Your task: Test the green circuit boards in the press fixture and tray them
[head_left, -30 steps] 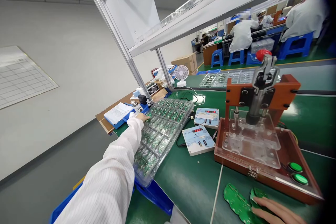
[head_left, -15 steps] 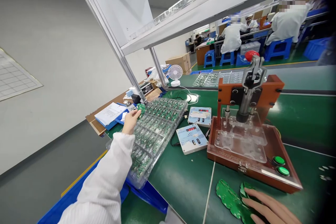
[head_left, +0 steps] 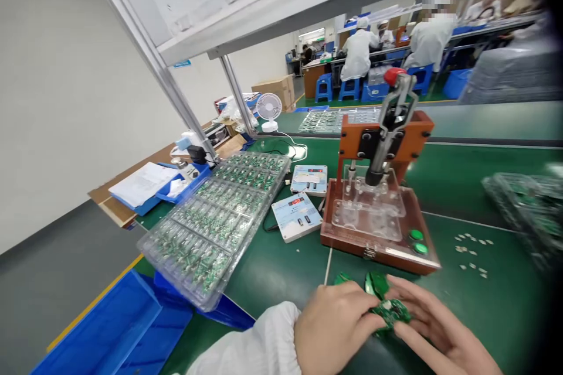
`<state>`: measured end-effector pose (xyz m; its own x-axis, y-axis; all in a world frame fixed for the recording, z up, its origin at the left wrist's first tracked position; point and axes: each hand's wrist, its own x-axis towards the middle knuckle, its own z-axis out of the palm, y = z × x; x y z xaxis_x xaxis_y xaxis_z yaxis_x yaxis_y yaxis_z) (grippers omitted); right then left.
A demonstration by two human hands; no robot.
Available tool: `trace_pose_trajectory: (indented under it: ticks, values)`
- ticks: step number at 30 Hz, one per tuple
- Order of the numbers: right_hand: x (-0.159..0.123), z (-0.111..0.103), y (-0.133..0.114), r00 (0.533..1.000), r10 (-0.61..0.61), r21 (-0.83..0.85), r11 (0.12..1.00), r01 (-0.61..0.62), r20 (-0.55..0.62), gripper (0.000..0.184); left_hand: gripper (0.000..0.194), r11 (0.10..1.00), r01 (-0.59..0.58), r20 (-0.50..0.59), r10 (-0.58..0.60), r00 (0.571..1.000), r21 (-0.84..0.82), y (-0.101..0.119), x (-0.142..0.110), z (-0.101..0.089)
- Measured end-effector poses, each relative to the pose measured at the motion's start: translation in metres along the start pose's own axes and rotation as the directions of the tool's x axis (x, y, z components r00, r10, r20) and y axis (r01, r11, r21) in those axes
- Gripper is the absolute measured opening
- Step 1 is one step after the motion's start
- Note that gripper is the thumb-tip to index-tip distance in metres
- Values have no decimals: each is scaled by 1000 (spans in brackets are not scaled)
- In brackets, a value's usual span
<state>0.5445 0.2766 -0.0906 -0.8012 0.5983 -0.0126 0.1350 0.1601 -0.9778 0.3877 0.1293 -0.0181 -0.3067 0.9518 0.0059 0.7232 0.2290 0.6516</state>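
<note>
A small green circuit board (head_left: pixel 393 312), populated with parts, is low in the view between both hands. My left hand (head_left: pixel 336 325) pinches its left side between thumb and fingers. My right hand (head_left: pixel 440 328) closes on the board from the right, thumb at its lower edge and fingers curled behind. Just beyond lie green scallop-edged boards (head_left: pixel 376 285) on the table, partly covered by my hands. The brown test fixture (head_left: pixel 373 249), with a clear plate and a red-knobbed toggle clamp (head_left: pixel 391 129), stands past them.
A clear tray of circuit boards (head_left: pixel 211 217) overhangs the table's left edge. Two meter boxes with red digits (head_left: pixel 297 217) sit beside the fixture. Small pale pieces (head_left: pixel 472 253) are scattered at right, near another clear tray (head_left: pixel 534 211). Blue bins (head_left: pixel 105 328) stand below left. People in white sit farther back.
My left hand has come from the far tray to the front right, bringing a circuit board. My right hand has moved off the scallop-edged boards onto this board. The view has turned right.
</note>
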Motion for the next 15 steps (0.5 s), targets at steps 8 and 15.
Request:
trace_pose_trajectory:
  ticks: [8, 15]
  values:
    - [4, -10, -34, 994, -109, -145, 983, 108, 6, 30, 16, 976, 20, 0, -21, 1000, -218, -13, -6, -9]
    - [1, -19, -31, 929, -326, -648, 748, 141, -175, 29, 12, 977, 40, -345, 36, 938, 210, -66, 3, -24]
